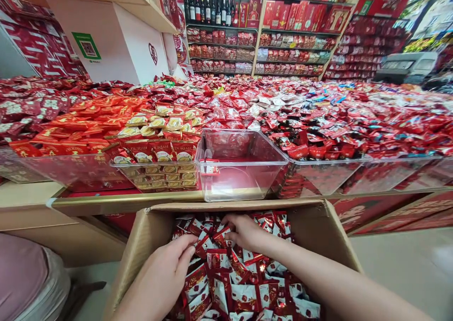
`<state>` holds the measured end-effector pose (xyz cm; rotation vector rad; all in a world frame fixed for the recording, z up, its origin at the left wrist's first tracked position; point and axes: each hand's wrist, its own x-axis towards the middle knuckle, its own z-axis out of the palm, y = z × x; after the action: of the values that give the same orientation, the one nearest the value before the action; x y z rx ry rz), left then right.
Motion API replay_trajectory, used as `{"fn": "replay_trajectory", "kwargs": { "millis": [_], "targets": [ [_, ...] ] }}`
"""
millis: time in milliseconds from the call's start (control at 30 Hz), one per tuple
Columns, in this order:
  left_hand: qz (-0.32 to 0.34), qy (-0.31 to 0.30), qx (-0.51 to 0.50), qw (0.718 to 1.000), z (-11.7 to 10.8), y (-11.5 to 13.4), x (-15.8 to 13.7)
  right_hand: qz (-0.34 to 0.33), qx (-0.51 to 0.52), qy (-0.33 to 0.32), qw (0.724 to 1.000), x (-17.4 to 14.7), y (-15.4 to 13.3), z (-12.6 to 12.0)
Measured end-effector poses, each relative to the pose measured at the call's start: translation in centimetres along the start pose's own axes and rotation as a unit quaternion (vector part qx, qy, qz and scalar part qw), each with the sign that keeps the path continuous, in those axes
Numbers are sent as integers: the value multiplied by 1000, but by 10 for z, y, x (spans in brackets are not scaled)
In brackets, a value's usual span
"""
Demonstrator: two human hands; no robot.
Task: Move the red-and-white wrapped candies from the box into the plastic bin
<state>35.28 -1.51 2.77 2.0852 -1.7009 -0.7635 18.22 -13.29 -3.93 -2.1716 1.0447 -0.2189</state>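
Observation:
Both hands are inside an open cardboard box [336,236] filled with red-and-white snack packets [244,297]. My left hand [166,269] is in the left half, its thumb and forefinger close together at the edge of a packet [204,243]. Further back, near the middle, my right hand [246,232] has its fingers bent around another packet [221,237]. Some fingertips of both hands are hidden among the packets. Just beyond the box, a clear plastic bin [240,179] stands on the display with a small packet [211,167] visible through its front.
Clear bins of durian-labelled packets [164,151] and orange-red packets [71,132] stand to the left. Bins of dark red packets [318,146] continue on the right. Behind are shelves with bottles [212,11] and red boxes. A lilac-covered form [24,278] is at lower left.

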Motion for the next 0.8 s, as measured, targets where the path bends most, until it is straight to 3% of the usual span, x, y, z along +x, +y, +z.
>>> {"fn": "replay_trajectory", "kwargs": {
  "millis": [267, 333, 400, 500, 567, 667, 800],
  "targets": [
    [-9, 6, 27, 1000, -1, 2, 0, 31, 220, 18, 975, -22, -14, -13],
    [-12, -3, -16, 1000, 1, 2, -2, 67, 321, 21, 944, -26, -19, -14],
    [-17, -38, -121, 992, 4, 1, -4, 101, 423, 20, 900, -29, -23, -14],
    [-31, -100, -302, 948, 7, 2, -6, 121, 512, 2, 851, -35, -28, -14],
    [-43, -98, -337, 935, 7, 4, -7, 126, 546, -20, 828, -38, -30, -12],
    [-46, -55, -304, 950, 5, 8, -6, 118, 533, -41, 837, -40, -33, -10],
    [-18, -22, -223, 974, 3, 5, -2, 60, 465, -75, 880, -39, -28, -17]
  ]
}}
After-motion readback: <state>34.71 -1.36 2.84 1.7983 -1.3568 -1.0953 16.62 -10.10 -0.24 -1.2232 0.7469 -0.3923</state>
